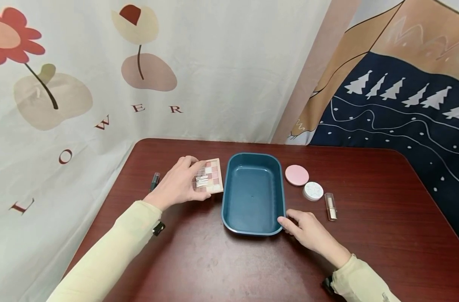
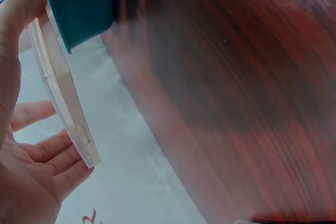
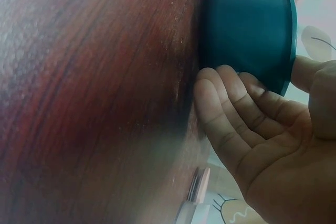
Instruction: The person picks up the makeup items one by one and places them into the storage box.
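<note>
My left hand point(image 1: 180, 181) is clamped on the palette point(image 1: 213, 176): the thumb bears on its near edge, the fingers on its far edge. The palette projects from the right side of this hand, tilted, with a grid of coloured squares and lettering visible on its face. Its right edge lies just beside the tray point(image 1: 252, 197); I cannot tell whether the two touch.

My right hand point(image 1: 309, 230) is clamped on the tray at its near right corner. The thumb lies over the rim; the fingers lie together against the outer wall. The tray is blue, rests on the worktop point(image 1: 248, 264), and occupies the space between my two hands.

Beyond my right hand lies the pink disc point(image 1: 296, 175). The white round case point(image 1: 313, 191) is just beside the disc, on its near right side. The clear-capped tube point(image 1: 330, 206) lies to the right of and beyond the same hand, near the case. The dark tube point(image 1: 155, 181) lies left of my left hand, partly hidden by the wrist.
</note>
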`<state>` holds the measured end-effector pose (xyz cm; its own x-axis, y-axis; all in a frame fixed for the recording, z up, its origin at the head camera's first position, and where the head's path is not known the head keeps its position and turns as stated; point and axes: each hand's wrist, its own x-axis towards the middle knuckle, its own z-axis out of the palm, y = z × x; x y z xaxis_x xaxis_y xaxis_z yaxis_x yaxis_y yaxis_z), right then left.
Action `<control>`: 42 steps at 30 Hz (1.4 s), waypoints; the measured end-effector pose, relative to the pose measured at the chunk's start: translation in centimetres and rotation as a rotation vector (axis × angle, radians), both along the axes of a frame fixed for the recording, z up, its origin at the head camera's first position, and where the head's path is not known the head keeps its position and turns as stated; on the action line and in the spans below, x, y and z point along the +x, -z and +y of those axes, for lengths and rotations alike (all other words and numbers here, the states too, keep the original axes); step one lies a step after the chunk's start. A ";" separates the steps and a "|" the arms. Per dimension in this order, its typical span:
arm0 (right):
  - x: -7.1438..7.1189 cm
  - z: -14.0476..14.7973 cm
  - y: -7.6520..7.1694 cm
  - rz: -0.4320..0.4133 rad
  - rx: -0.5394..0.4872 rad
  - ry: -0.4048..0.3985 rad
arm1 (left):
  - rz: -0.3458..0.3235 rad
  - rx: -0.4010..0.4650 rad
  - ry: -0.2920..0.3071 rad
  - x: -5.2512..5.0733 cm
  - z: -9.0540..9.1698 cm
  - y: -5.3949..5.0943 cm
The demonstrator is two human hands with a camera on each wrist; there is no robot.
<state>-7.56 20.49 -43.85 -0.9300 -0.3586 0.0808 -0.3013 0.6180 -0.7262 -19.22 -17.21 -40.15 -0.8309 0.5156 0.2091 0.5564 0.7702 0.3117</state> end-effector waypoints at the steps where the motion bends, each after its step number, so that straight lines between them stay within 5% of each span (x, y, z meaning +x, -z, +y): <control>1: 0.0 0.0 0.0 -0.002 0.000 0.000 | 0.005 0.004 0.005 0.0 0.2 -0.1; 24: -0.2 0.1 0.2 -0.015 0.006 0.002 | 0.018 0.001 0.128 -0.5 5.5 -1.3; 42: -0.1 0.0 0.0 -0.044 0.010 0.014 | 0.036 -0.059 0.199 -1.0 8.6 -1.0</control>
